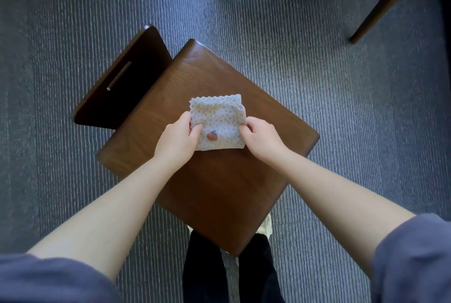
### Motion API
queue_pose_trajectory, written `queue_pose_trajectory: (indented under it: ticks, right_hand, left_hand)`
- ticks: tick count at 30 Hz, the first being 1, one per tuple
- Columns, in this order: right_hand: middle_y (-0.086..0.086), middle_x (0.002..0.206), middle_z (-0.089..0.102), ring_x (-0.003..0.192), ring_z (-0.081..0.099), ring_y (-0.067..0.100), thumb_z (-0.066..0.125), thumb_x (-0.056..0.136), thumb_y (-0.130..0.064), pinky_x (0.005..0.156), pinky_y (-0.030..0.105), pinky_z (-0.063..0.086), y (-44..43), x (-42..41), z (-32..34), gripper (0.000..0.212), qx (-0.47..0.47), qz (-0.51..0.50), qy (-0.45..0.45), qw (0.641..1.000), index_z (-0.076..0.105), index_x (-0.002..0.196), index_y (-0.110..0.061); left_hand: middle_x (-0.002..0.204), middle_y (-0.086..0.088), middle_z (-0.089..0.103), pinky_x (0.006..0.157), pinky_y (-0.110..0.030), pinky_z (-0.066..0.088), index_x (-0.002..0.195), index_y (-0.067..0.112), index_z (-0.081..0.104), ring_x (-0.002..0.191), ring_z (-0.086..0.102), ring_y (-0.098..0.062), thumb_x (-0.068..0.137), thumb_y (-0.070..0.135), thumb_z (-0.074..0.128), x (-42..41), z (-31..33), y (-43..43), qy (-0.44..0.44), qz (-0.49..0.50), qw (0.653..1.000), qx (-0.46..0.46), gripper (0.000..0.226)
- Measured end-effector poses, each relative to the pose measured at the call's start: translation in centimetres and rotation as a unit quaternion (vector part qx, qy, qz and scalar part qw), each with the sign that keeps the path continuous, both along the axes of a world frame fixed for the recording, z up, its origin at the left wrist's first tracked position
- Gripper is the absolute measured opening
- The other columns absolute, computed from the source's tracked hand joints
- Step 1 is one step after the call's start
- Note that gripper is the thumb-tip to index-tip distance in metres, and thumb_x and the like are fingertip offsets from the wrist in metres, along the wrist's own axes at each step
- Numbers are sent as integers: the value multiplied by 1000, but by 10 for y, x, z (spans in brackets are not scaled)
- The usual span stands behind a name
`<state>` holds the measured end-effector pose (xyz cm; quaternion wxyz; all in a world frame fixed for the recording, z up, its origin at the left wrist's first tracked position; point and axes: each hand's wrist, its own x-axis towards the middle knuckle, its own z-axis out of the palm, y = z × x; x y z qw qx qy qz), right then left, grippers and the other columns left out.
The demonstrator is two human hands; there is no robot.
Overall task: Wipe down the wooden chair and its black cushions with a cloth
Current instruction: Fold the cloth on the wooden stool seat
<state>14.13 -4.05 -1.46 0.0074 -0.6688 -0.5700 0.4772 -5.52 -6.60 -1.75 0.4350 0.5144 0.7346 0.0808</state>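
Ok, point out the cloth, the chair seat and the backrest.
cloth (219, 119), head view, its dotted middle.
chair seat (219, 193), head view, bare wood in its front half.
backrest (127, 94), head view, its dark face, near the centre.

text: none was legible | labels, numbers: none | cloth (217, 123) bore only a small red fruit picture
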Motion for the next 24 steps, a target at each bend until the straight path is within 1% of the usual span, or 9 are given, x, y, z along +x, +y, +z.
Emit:
queue_pose_trajectory:
  ticks: [2, 4, 8, 11, 13, 16, 18, 21, 24]
  right_hand:
    - [3, 80, 62, 79, 58, 24, 37, 98, -28, 70, 40, 46, 8, -4, -4, 30, -10, -1, -32, 999, 51, 77, -13]
    - [3, 82, 61, 81, 58, 25, 35, 98, -28, 71, 40, 46, 15, -8, -8, 30, -21, 0, -55, 998, 50, 77, -13]
    - [-3, 73, 52, 75, 53, 23, 35, 98, -28, 57, 34, 36, 26, -11, -15, 32, -40, 3, -89, 995, 40, 66, -21]
    - [-3, 70, 51, 70, 51, 22, 38, 97, -31, 52, 31, 29, 31, -15, -17, 33, -49, 0, -122, 991, 40, 65, -21]
    - [-3, 69, 52, 67, 52, 22, 42, 96, -33, 52, 30, 31, 32, -16, -17, 35, -54, -16, -139, 989, 42, 63, -21]
    - [-1, 73, 63, 71, 61, 22, 45, 95, -37, 54, 29, 37, 32, -14, -16, 38, -59, -36, -149, 986, 47, 61, -20]
    - [1, 76, 67, 74, 64, 23, 46, 94, -39, 55, 28, 39, 33, -13, -15, 40, -57, -44, -152, 986, 48, 59, -20]
    - [1, 76, 67, 74, 64, 24, 46, 95, -40, 54, 28, 38, 33, -15, -16, 41, -54, -44, -157, 985, 48, 59, -20]
    - [0, 78, 68, 77, 65, 24, 44, 95, -43, 58, 30, 42, 33, -15, -16, 39, -62, -45, -153, 985, 50, 63, -21]
  left_hand:
    - [86, 0, 64, 74, -50, 56, 96, 17, 51, 80, 64, -21, 101, 36, 44, 1, -3, 9, 23, -1, 1000, -13, 20]
    - [86, -2, 64, 74, -50, 56, 94, 17, 51, 81, 63, -22, 101, 36, 43, 2, -7, 16, 41, 1, 999, -22, 22]
    - [86, -4, 62, 68, -44, 52, 93, 15, 50, 78, 62, -23, 102, 36, 42, 5, -14, 22, 73, 8, 996, -47, 24]
    - [84, -3, 61, 63, -40, 49, 89, 16, 49, 76, 60, -22, 101, 36, 43, 7, -18, 21, 85, 19, 995, -57, 24]
    - [83, -2, 60, 62, -38, 48, 89, 16, 49, 75, 60, -22, 101, 36, 44, 8, -19, 19, 86, 26, 994, -56, 24]
    - [82, -1, 60, 62, -38, 51, 91, 16, 50, 73, 60, -20, 101, 35, 45, 10, -18, 17, 86, 31, 995, -50, 22]
    - [80, 0, 59, 57, -33, 45, 91, 16, 50, 70, 58, -18, 101, 34, 45, 10, -16, 14, 87, 30, 995, -43, 21]
    - [76, 1, 55, 53, -30, 36, 90, 16, 47, 63, 50, -15, 101, 31, 44, 10, -15, 10, 90, 31, 995, -36, 19]
    - [78, 2, 56, 53, -29, 35, 94, 17, 48, 64, 51, -14, 101, 32, 45, 9, -15, 7, 90, 32, 995, -33, 18]
